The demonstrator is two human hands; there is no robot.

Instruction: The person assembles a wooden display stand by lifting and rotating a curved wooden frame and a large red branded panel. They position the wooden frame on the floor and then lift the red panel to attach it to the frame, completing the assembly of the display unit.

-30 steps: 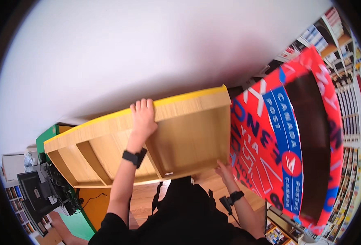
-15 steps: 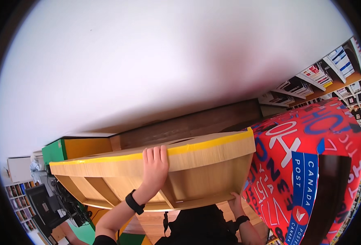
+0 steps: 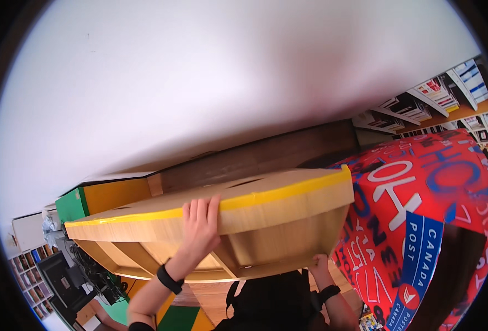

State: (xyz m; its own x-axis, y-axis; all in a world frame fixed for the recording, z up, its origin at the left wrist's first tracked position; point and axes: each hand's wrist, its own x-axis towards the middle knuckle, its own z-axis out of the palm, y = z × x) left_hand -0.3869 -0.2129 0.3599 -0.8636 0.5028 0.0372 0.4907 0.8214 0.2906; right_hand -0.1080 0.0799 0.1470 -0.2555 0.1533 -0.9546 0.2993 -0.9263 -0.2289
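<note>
A light wood shelving unit (image 3: 288,243) with compartments lies tilted across the view, and yellow tape (image 3: 288,190) runs along its far edge. My left hand (image 3: 201,226) is closed over that taped edge, its fingers hooked over the top and the thumb side hidden. At the unit's near right corner my right hand (image 3: 320,266) grips the lower rim. Both wrists wear black bands.
Close on the right stands a large red box-shaped mailbox (image 3: 387,237) with bold lettering. Green and yellow blocks (image 3: 72,205) sit behind the unit's left end. A monitor (image 3: 62,276), cables (image 3: 92,270) and another person's arm (image 3: 108,317) are at left; bookshelves (image 3: 420,105) line the far right.
The unit's right end has shifted slightly right and up in view, with more of its upper face showing. My left hand appears a little further left; both hands keep their grip.
</note>
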